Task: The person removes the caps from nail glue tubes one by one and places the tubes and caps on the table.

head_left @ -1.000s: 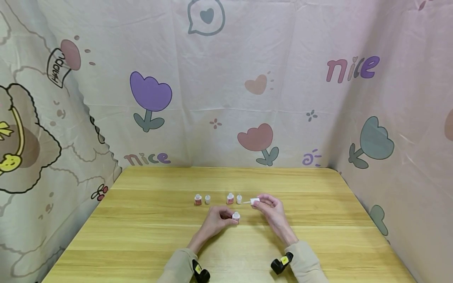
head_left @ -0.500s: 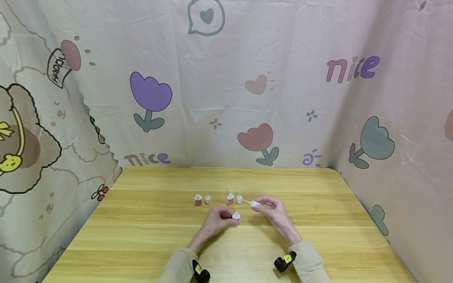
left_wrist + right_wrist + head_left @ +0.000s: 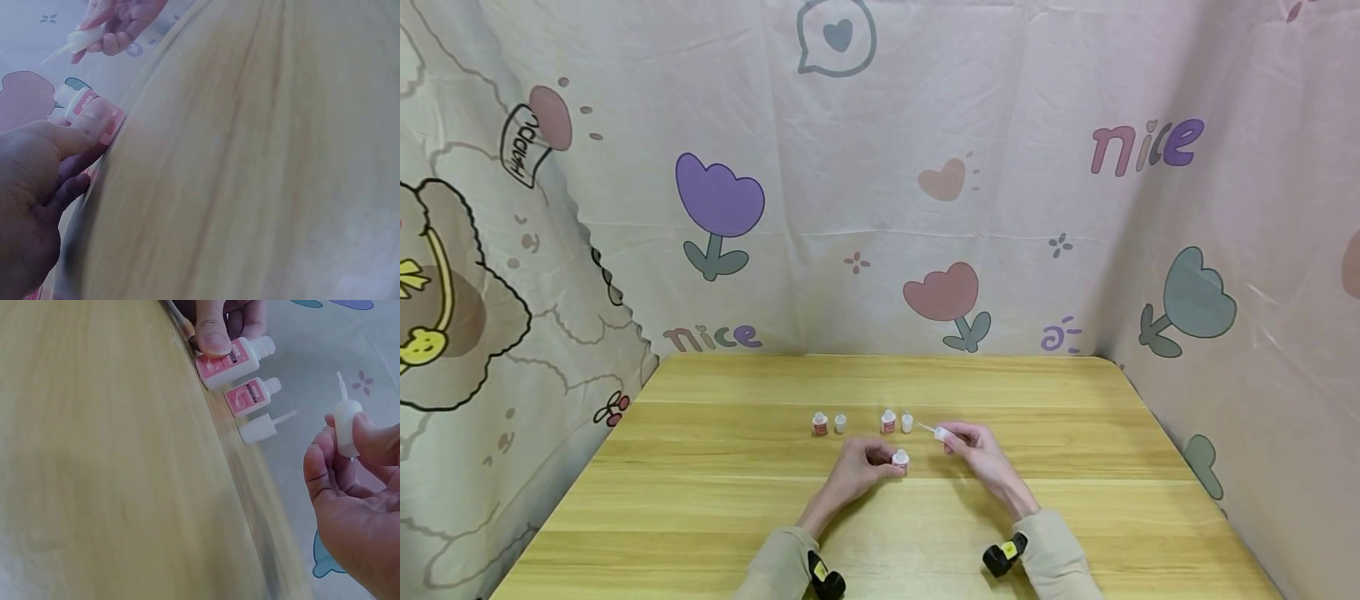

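Note:
My left hand (image 3: pixel 859 467) grips a small white bottle with a pink label (image 3: pixel 900 461), upright on the table and uncapped. In the left wrist view the thumb lies across the label of this bottle (image 3: pixel 87 100). To the right, my right hand (image 3: pixel 985 458) pinches a white brush cap (image 3: pixel 940 433) between thumb and fingers, above the table. Its thin brush points up and left in the head view. In the right wrist view the cap (image 3: pixel 347 428) is apart from the bottle, brush end exposed.
Behind my hands stand another open pink-labelled bottle (image 3: pixel 888 422) and its upturned brush cap (image 3: pixel 907 423). Farther left are a third bottle (image 3: pixel 820 423) and a white cap (image 3: pixel 840 423). The wooden table (image 3: pixel 715 500) ends at a printed curtain (image 3: pixel 865 292).
My right hand has drawn the brush cap slightly right and turned it, so the brush tilts more upward. My left hand and its bottle have not moved.

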The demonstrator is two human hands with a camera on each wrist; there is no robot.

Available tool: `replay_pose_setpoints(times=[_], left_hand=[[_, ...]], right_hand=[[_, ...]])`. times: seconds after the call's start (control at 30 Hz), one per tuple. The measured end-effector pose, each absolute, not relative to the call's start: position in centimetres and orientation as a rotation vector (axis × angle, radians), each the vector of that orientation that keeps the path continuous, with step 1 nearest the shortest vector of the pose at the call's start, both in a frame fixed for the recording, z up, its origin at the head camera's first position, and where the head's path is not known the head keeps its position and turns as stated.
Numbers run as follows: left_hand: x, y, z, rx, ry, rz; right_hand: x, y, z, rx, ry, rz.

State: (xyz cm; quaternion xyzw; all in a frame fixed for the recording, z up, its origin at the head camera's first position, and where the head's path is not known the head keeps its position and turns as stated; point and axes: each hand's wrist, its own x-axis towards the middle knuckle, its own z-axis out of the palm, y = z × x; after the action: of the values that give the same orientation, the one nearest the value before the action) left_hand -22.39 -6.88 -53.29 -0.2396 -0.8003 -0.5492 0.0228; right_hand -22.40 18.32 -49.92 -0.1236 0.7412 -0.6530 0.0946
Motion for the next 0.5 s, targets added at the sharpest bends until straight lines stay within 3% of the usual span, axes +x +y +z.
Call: replay_pose_setpoints(times=[0.5], left_hand=[[-22.4,-5.8,-53.3,-0.676,-2.509,-1.650]], right_hand=[[-22.7,19.4,-50.3,-0.440,2.223,-1.893]])
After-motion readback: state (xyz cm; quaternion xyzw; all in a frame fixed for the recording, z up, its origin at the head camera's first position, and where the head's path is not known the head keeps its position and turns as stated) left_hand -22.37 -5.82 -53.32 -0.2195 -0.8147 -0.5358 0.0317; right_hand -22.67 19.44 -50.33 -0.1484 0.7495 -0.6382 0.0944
